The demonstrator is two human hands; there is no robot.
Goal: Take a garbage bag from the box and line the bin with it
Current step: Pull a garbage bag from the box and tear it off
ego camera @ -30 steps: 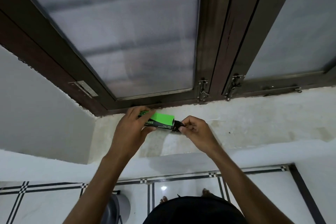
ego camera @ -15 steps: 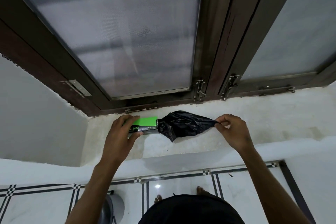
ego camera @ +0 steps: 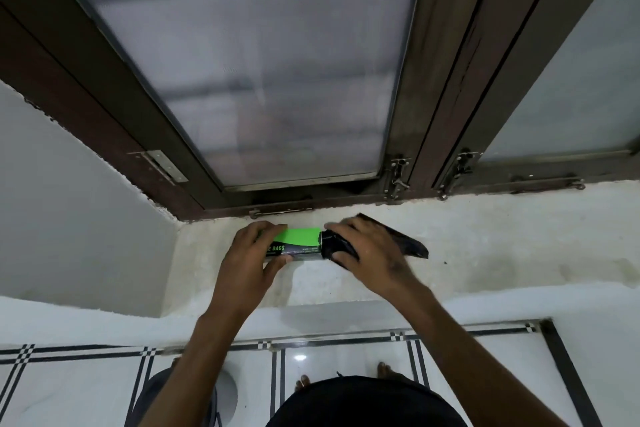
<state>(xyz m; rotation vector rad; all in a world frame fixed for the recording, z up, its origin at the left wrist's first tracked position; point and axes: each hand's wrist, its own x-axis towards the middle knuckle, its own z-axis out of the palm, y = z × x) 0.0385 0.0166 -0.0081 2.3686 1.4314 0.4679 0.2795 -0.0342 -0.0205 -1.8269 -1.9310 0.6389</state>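
Partly under right hand point(ego camera: 372, 255), garbage bag point(ego camera: 408, 243).

A frosted-glass window in a dark brown wooden frame point(ego camera: 214, 55) fills twelve o'clock above a pale, stained concrete sill point(ego camera: 502, 239). At six o'clock lies a glossy white tiled floor with black lines point(ego camera: 69, 388).

We cannot read the first word on the box point(ego camera: 294, 244): the left hand point(ego camera: 247, 260) covers its left end, leaving only "BAGS". The right hand point(ego camera: 369, 253) hides most of the black garbage bag point(ego camera: 410, 246) where it leaves the box near the sill's point(ego camera: 502, 236) back edge. The grey bin point(ego camera: 225, 399) is cut off by the bottom edge and partly behind the left forearm.
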